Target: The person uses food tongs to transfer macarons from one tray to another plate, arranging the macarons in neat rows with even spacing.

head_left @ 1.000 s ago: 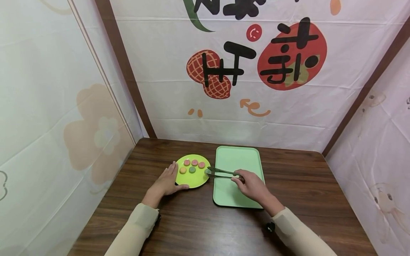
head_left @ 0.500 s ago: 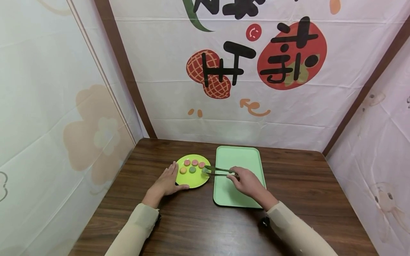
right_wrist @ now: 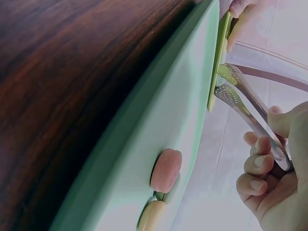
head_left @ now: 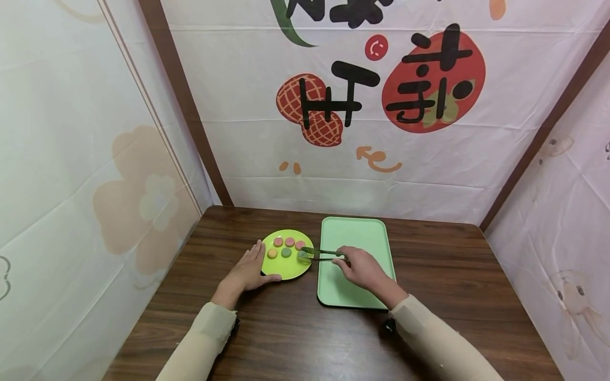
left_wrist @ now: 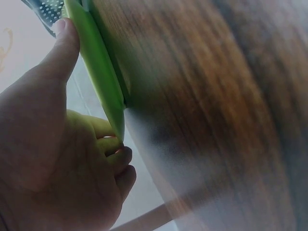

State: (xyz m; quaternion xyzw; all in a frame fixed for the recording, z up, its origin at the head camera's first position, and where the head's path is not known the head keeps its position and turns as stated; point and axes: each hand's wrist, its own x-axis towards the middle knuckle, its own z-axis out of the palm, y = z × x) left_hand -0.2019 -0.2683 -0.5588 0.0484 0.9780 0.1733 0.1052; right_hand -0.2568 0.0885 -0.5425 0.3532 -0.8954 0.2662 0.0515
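My left hand (head_left: 248,269) holds the rim of a yellow-green plate (head_left: 286,272) at its left side, thumb along the front edge. On the plate lie three pink macarons (head_left: 289,242), a yellow macaron (head_left: 272,254) and a green macaron (head_left: 286,252). My right hand (head_left: 364,270) grips metal tongs (right_wrist: 255,120) with perforated tips. Those tips reach over the plate's right side, around a pale green macaron (head_left: 303,256). A light green tray (head_left: 355,291) lies under the right hand; in the right wrist view it bears a pink macaron (right_wrist: 166,170), a yellow one (right_wrist: 151,216) and a partly hidden green one.
Plate and tray lie side by side on a dark wood-grain table (head_left: 295,338). Printed white cloth walls (head_left: 257,185) rise behind the table and at both sides.
My right hand and the tongs have moved left, farther over the plate, with the tips now around the pale green macaron. The left hand and plate have stayed put.
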